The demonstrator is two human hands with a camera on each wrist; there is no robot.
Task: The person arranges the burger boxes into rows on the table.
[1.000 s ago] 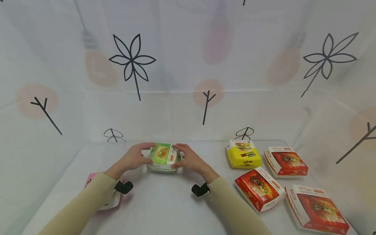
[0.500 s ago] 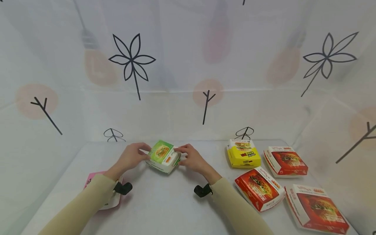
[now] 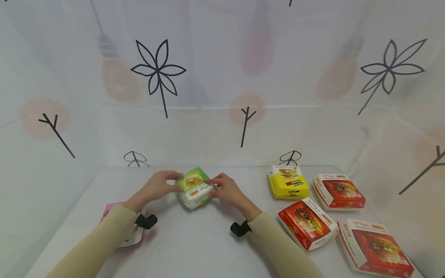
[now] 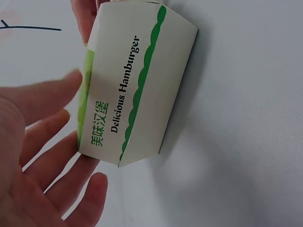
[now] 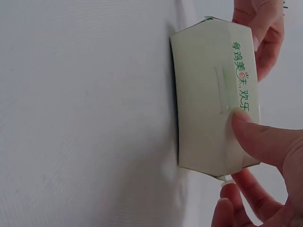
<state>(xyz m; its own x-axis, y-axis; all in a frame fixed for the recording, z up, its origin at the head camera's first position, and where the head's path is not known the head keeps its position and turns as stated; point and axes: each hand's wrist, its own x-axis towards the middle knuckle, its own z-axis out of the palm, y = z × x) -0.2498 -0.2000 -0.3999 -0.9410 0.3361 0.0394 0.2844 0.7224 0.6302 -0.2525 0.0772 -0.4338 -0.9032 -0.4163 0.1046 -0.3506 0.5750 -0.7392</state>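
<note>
A green and white hamburger box (image 3: 194,189) stands at a slant on the white table between the two hands. My left hand (image 3: 161,186) holds its left edge, with the thumb (image 4: 52,97) at the green lid edge and fingers round the corner. On the other side, my right hand (image 3: 227,191) grips the box, its thumb (image 5: 260,139) on the white side below green lettering and fingers round the corner. One white side, seen in the left wrist view, reads "Delicious Hamburger". The box's underside is hidden.
To the right stand a yellow burger box (image 3: 289,183) and three red burger boxes, the nearest red box (image 3: 377,247) at the table's front right. A pink and white package (image 3: 133,237) lies partly hidden under the left forearm. A patterned white curtain (image 3: 201,131) rises behind the table.
Between the hands, the hamburger box has turned clockwise; its white label strip went from the right side to the front. Both hands have shifted slightly, staying at the box.
</note>
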